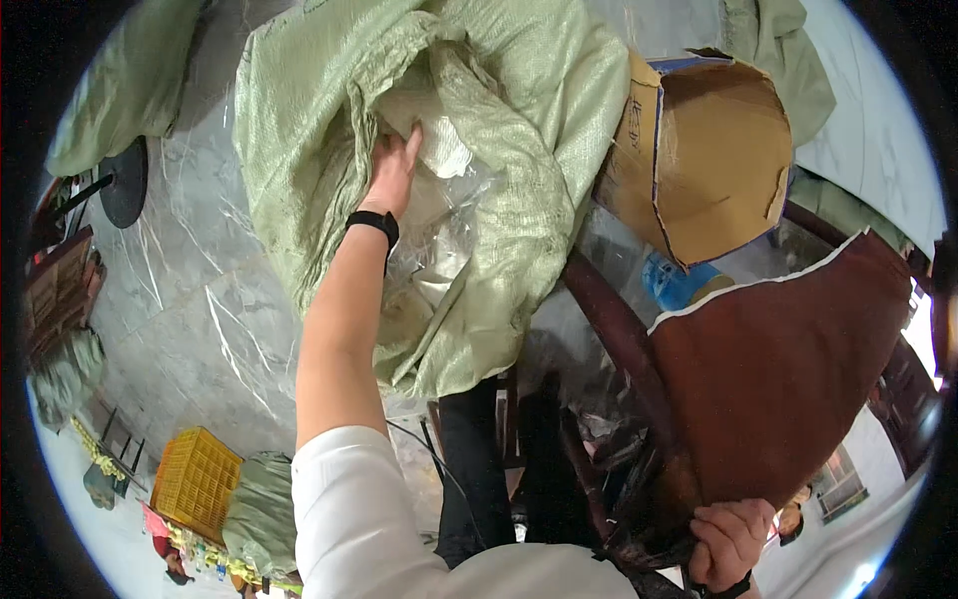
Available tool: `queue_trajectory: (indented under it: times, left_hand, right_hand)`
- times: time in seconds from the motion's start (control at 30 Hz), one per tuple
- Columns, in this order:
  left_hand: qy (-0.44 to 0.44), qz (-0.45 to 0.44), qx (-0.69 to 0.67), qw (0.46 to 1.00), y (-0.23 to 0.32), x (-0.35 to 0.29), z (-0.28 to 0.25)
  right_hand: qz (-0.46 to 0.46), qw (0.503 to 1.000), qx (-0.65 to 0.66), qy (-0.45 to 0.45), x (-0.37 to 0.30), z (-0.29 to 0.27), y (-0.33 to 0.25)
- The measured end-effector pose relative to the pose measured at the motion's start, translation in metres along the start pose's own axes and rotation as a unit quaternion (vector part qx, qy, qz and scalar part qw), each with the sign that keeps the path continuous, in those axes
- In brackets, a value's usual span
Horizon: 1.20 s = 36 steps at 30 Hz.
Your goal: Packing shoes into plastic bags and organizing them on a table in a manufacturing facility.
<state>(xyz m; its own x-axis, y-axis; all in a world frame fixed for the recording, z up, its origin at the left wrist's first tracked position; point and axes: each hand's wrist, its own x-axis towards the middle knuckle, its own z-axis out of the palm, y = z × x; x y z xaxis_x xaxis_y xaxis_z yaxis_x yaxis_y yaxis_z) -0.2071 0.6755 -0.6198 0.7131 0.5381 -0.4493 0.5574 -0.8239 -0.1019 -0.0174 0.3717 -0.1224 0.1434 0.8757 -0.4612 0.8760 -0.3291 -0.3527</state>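
Observation:
A large pale green woven sack (284,130) stands on the floor in front of me with its mouth spread wide. My left hand (394,170), a black band at its wrist, reaches inside with visible fingers stretched out. Its fingertips are beside white, ridged-looking pieces (446,150) and crinkled clear plastic (454,215); some fingers are partly hidden. At the lower right, my right hand (733,539) is closed, knuckles up, at the near edge of a brown sheet-like surface (778,369) with a white rim. What its fingers grip, if anything, is hidden.
An open cardboard box (723,150) stands right of the sack, with a blue cylindrical item (679,282) below it. Dark wooden rails (614,319) run beside the brown surface. A yellow crate (195,469) and other green sacks (261,509) are at left. People appear at the lower rim.

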Motion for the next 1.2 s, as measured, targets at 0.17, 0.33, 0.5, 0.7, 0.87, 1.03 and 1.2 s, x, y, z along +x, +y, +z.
queue_trajectory:
  times: [0.17,0.33,0.5,0.7,0.87,1.03,1.2]
  left_hand:
    - [0.072,0.04,-0.254,0.964,-0.023,-0.019,-0.054]
    - [0.066,0.037,-0.261,0.962,-0.034,-0.087,-0.104]
    - [0.049,0.063,-0.37,0.925,-0.06,-0.171,-0.177]
    - [-0.022,0.006,-0.455,0.89,-0.061,-0.274,-0.326]
    - [-0.016,0.038,-0.454,0.89,-0.037,-0.334,-0.467]
    - [0.052,0.054,-0.371,0.925,0.018,-0.384,-0.61]
    - [0.113,0.132,-0.37,0.913,0.12,-0.418,-0.728]
  right_hand:
    - [0.01,1.0,-0.003,0.022,0.006,0.001,-0.002]
    - [0.012,0.998,0.011,0.053,0.003,0.007,0.003]
    - [-0.05,0.987,0.03,0.152,0.005,0.019,0.007]
    - [-0.092,0.958,0.086,0.258,0.004,0.024,0.003]
    - [-0.097,0.93,0.157,0.318,-0.012,0.025,0.017]
    - [-0.11,0.874,0.237,0.409,-0.084,0.019,0.011]
    - [-0.063,0.865,0.307,0.392,-0.213,0.067,0.023]
